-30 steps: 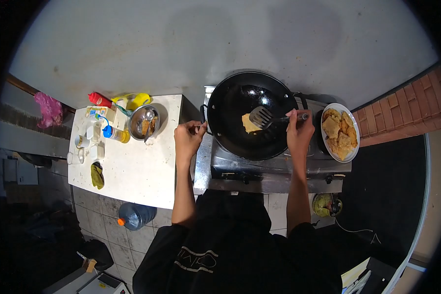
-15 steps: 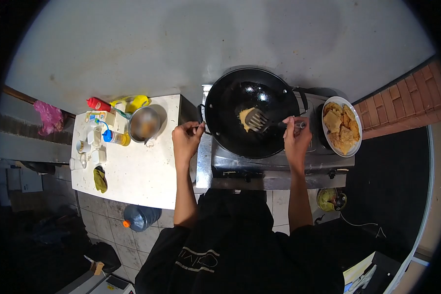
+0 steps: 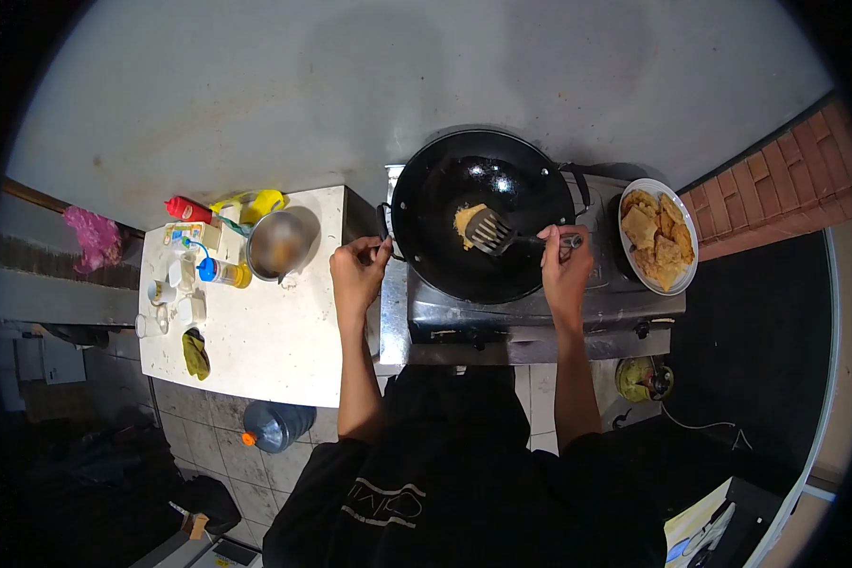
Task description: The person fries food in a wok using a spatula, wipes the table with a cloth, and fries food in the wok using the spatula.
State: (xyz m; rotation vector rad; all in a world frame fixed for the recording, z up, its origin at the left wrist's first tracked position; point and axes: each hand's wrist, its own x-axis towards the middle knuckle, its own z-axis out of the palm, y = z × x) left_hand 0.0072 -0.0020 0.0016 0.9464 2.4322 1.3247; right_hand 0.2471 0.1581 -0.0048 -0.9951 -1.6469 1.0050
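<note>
A black wok (image 3: 445, 265) sits on the steel stove (image 3: 521, 333). My left hand (image 3: 360, 270) pinches the wok's left loop handle (image 3: 383, 221). My right hand (image 3: 566, 260) grips the handle of a slotted spatula (image 3: 489, 231). The spatula's head lies over part of a yellowish piece of food (image 3: 466, 218) in the middle of the wok, covering its right side. Right of the wok, a white oval plate (image 3: 693, 213) holds several golden fried pieces (image 3: 667, 260).
On the white table (image 3: 265, 331) at left are a metal bowl (image 3: 293, 227), a red bottle (image 3: 187, 209), a blue-capped bottle (image 3: 225, 273), white containers (image 3: 191, 309) and a green cloth (image 3: 195, 354). A water jug (image 3: 282, 426) lies on the floor.
The spatula and my right hand have moved slightly left in the wok, and the spatula's head now covers more of the food. My left hand stays at the handle. The view has shifted slightly.
</note>
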